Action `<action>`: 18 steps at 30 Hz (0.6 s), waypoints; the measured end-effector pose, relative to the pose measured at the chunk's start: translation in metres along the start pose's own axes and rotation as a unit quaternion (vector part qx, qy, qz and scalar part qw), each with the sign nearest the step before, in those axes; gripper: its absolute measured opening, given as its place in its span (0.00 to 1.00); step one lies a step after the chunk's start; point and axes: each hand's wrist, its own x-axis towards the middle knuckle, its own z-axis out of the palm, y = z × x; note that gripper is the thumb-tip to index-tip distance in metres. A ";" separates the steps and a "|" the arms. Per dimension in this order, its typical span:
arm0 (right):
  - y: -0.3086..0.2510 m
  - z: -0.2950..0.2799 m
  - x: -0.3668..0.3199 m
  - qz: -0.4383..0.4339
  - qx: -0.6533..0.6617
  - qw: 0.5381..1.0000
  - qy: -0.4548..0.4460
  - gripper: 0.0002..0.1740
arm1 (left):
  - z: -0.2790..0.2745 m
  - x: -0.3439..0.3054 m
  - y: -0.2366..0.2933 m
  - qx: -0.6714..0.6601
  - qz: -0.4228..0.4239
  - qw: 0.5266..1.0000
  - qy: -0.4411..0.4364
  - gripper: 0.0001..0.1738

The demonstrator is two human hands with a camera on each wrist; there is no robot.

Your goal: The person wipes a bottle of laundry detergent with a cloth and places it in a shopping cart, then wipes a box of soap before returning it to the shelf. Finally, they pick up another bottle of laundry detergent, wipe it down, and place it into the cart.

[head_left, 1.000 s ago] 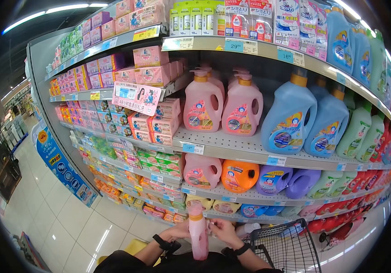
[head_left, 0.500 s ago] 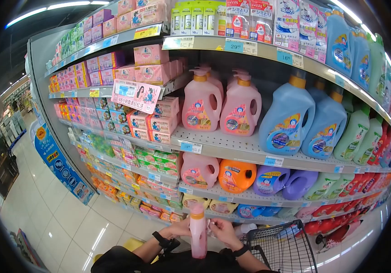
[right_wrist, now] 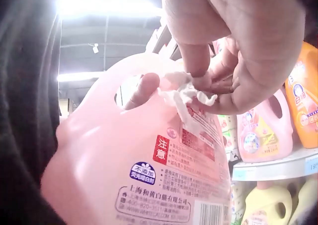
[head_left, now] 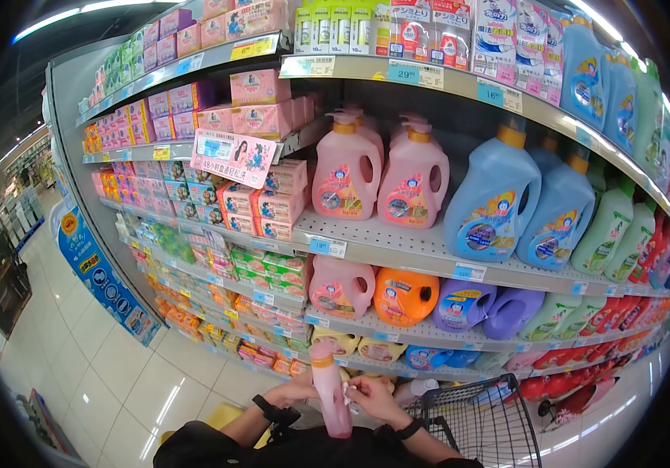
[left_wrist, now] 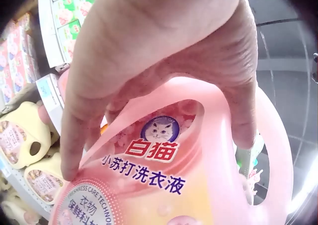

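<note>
In front of the body, a pink laundry detergent bottle [head_left: 330,398] stands slightly tilted, its capped top leaning left. My left hand [head_left: 297,388] grips it near the top; in the left wrist view the fingers spread over the upper body, with a cat logo [left_wrist: 160,129] below the palm. A fingertip shows through the handle opening in the right wrist view. My right hand [right_wrist: 238,46] pinches a crumpled white tissue [right_wrist: 183,91] against the bottle's back label, just beside the handle. Printed text and a barcode [right_wrist: 211,212] lie lower on that side.
A shopping cart [head_left: 479,413] stands close on the right. Ahead, shelves carry pink bottles [head_left: 347,175], blue bottles [head_left: 491,195], an orange bottle [head_left: 405,296] and stacked boxed soap [head_left: 261,203]. Something yellow [head_left: 222,421] is low beside the left arm. Tiled floor [head_left: 116,390] extends left.
The bottle has tipped from nearly upright, its top leaning left and its lower end shifted slightly right. My right hand has moved a little left with the tissue, closer against the bottle's side.
</note>
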 end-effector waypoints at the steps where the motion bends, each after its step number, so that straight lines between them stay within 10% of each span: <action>1: -0.001 0.003 0.003 -0.012 0.001 1.000 0.010 0.09 | 0.000 -0.001 0.001 -0.005 0.006 1.000 0.001 0.30; 10: -0.004 0.000 -0.023 0.062 -0.134 0.982 -0.119 0.11 | -0.001 -0.009 -0.006 -0.053 -0.066 0.994 0.067 0.32; 18: -0.010 0.013 0.018 -0.107 -0.097 0.989 0.038 0.04 | -0.005 0.010 -0.015 -0.008 -0.065 0.998 0.015 0.38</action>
